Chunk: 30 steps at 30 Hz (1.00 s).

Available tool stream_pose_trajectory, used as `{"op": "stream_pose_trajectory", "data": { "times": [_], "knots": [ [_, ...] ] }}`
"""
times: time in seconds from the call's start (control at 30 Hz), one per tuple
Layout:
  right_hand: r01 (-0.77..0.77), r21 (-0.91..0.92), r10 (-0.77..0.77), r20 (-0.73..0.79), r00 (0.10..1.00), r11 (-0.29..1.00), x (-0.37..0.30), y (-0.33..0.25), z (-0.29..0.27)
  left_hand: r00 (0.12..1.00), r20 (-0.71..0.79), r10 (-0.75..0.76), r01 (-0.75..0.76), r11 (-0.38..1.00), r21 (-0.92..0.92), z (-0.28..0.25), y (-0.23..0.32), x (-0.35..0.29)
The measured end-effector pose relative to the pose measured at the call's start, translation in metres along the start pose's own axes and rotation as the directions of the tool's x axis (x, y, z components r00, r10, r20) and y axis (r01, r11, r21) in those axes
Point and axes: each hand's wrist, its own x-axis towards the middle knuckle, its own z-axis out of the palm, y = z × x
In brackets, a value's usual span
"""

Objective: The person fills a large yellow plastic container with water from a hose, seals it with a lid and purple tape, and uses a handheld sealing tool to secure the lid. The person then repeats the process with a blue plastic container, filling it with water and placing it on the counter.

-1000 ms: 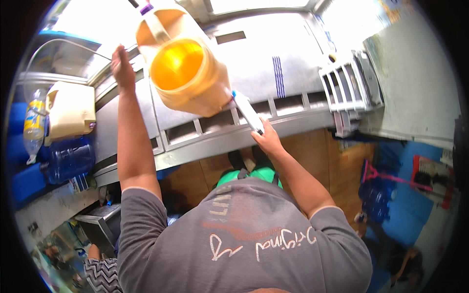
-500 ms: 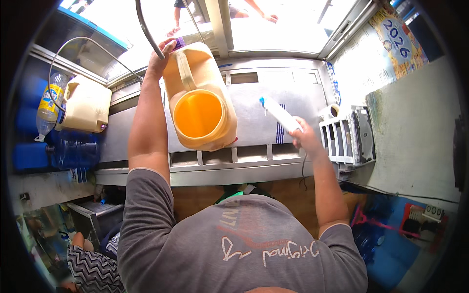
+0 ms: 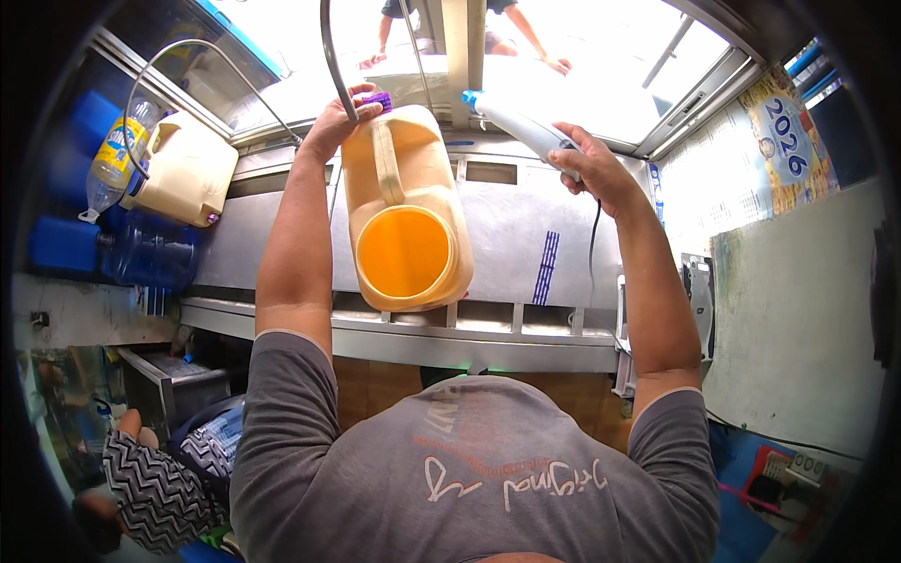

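Observation:
A large beige plastic jug (image 3: 450, 220) with a moulded handle stands on the metal counter in front of me. Its wide round mouth shows orange inside. A purple cap (image 3: 378, 101) is at the jug's far end, and my left hand (image 3: 340, 124) has its fingers closed on it. My right hand (image 3: 599, 169) grips a white corded hand tool (image 3: 521, 127) with a blue tip. The tool is held in the air right of the jug, its tip pointing toward the window. The tool's exact kind is not plain.
Thin curved metal tubes (image 3: 330, 47) rise beside my left hand. Another beige jug (image 3: 192, 169), a clear bottle (image 3: 113, 164) and a blue water container (image 3: 150, 249) stand at left. A person's hand (image 3: 558, 66) rests beyond the window. The metal counter (image 3: 507, 230) has slots along its near edge.
My right hand has lifted the white tool up and away from me, toward the jug's far end. My left hand stays at the purple cap. The whole view has shifted slightly.

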Motion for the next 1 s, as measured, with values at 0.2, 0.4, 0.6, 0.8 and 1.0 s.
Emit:
{"op": "stream_pose_trajectory", "data": {
  "times": [0.2,0.4,0.6,0.8,1.0],
  "knots": [
    [0.063,-0.102,-0.057,0.056,0.997,0.993,0.02,-0.022,0.004,0.994,0.082,-0.071,0.076,0.995,-0.067,-0.005,-0.005,0.004],
    [0.11,-0.104,-0.092,0.167,0.982,0.988,0.038,-0.043,0.004,0.995,0.057,-0.082,0.083,0.996,-0.023,-0.004,-0.006,-0.003],
    [0.154,-0.151,-0.109,0.266,0.958,0.977,0.051,-0.061,0.012,0.994,0.045,-0.097,0.098,0.995,-0.034,-0.002,0.002,-0.009],
    [0.113,-0.132,-0.073,0.271,0.96,0.985,0.048,-0.068,0.015,0.993,0.024,-0.118,0.119,0.993,-0.022,-0.003,0.004,-0.005],
    [0.119,-0.13,-0.088,0.222,0.971,0.984,0.043,-0.062,0.013,0.985,-0.107,-0.136,0.149,0.982,0.12,0.001,0.012,-0.001]
  ]
}}
